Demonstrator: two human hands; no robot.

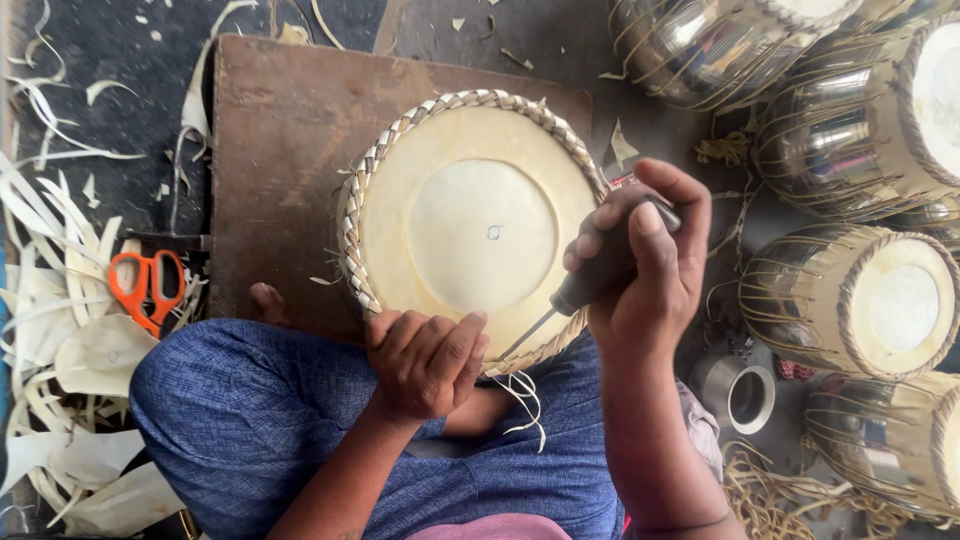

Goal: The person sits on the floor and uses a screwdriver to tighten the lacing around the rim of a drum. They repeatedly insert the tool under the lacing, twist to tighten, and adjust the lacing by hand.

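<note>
Drum [470, 225] under work sits at centre frame, head up, resting on a brown wooden board [280, 130] and braced against the seated person's lap, which appears to keep it from rolling while the rim is worked. Its pale skin is edged with a braided strap ring.

Left hand [425, 360], lower centre, is curled over the near rim of the drum, fingers closed against the braid; it holds no tool and seems to serve as a clamp.

Right hand [645, 265], right of centre, is wrapped fully closed around the dark handle of an awl [590, 285]. The thin metal point angles down-left and meets the braid at the lower rim, just beside the left hand's fingertips, so the steadying hand sits close to the point of work.

Orange-handled scissors [148, 285] lie at left on a heap of pale hide trimmings [60, 330], near the knee. Finished metal-bodied drums [850, 295] are grouped along the right edge, well apart from the board.
</note>
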